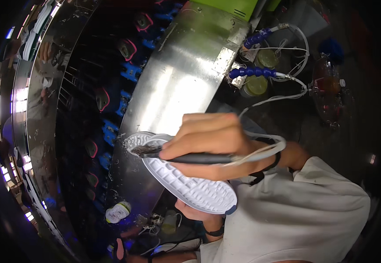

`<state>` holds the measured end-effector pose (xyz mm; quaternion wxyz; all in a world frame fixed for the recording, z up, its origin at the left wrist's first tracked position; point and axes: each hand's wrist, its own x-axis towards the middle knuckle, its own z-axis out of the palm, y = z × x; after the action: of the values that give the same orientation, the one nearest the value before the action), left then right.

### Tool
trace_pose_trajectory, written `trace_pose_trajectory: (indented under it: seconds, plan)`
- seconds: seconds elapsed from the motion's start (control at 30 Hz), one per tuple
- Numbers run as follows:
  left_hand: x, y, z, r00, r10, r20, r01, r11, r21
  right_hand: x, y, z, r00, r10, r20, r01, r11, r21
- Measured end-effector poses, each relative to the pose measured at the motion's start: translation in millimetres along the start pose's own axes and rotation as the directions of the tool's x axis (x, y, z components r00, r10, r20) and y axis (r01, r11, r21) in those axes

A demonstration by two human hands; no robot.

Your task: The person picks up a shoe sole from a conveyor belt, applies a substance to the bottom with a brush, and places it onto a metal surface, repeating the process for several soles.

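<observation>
A white shoe sole [190, 186] with a grid of raised ribs lies tilted over the metal ledge, its patterned toe or heel end towards the left. My left hand [194, 211] grips it from below at the near edge; most of those fingers are hidden under the sole. Above the sole, my right hand [216, 140] is closed round the dark handle of a brush [199, 158], slightly blurred. The dark bristles touch or hover just over the sole's left end; I cannot tell which. A pale tube [269, 151] loops beside the wrist of my right hand.
A shiny metal ledge [177, 87] runs under the work. Left of it, dark shoes with pink edges [129, 50] sit by blue holders [131, 71]. Blue segmented hoses [252, 72], a jar [256, 86] and a clear bottle [330, 83] stand right. Below are a white container [118, 212] and another person's arm [173, 257].
</observation>
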<state>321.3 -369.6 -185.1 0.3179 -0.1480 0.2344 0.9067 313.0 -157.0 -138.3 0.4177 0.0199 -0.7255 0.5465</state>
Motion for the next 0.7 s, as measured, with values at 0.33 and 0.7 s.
trace_pose_trajectory:
  seconds: [0.33, 0.7]
  plan:
    - [38.4, 5.8, 2.8, 0.967, -0.239, -0.087, 0.253, 0.939, 0.234, -44.2, -25.2, 12.9, 0.99, 0.137, 0.03, -0.137, 0.99, -0.028]
    - [74.8, 26.6, 74.7, 0.796, -0.55, 0.253, 0.561, 0.827, 0.035, -46.2, -50.7, -40.5, 0.811, 0.093, 0.578, -0.482, 0.665, 0.57]
